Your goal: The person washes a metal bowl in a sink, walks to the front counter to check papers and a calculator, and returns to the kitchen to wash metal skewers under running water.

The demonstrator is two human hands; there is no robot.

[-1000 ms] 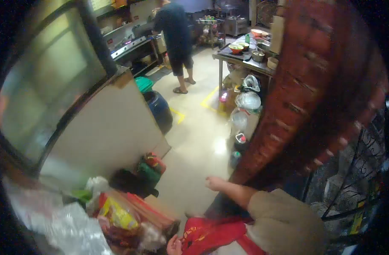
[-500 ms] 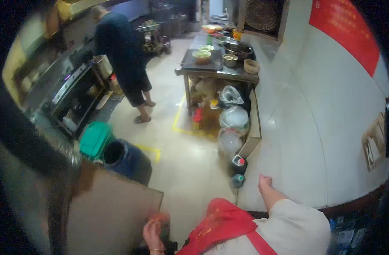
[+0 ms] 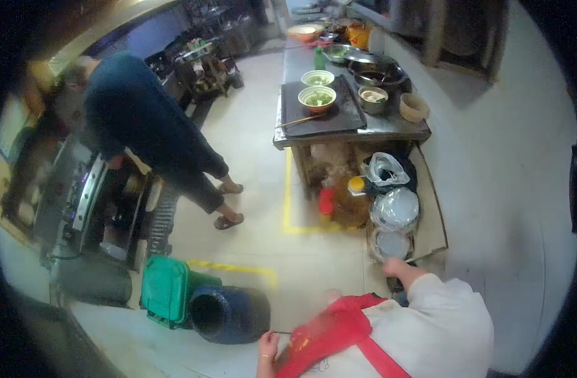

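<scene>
My left hand (image 3: 268,346) is low in front of me, beside the dark blue barrel (image 3: 238,315), with its fingers curled in. A thin dark line runs from it towards my red apron (image 3: 339,327); I cannot make out what it is. On the other side my right hand (image 3: 394,268) is closed like a fist, with nothing visible in it. It overlaps the near edge of the plastic-wrapped stacks (image 3: 392,244) on the floor, and whether it touches them I cannot tell.
A metal table (image 3: 389,129) ahead bears a dark tray (image 3: 345,107), bowls of greens (image 3: 317,99), chopsticks (image 3: 299,121) and pots. A person (image 3: 156,120) bends over the stove (image 3: 90,195) at left. A green bin (image 3: 165,286) stands beside the barrel; a white wall (image 3: 515,189) runs along the right.
My view has moved forward, bringing the table and barrel closer; the board at lower left is out of sight. The other person now bends lower towards the stove. My right hand stays closed.
</scene>
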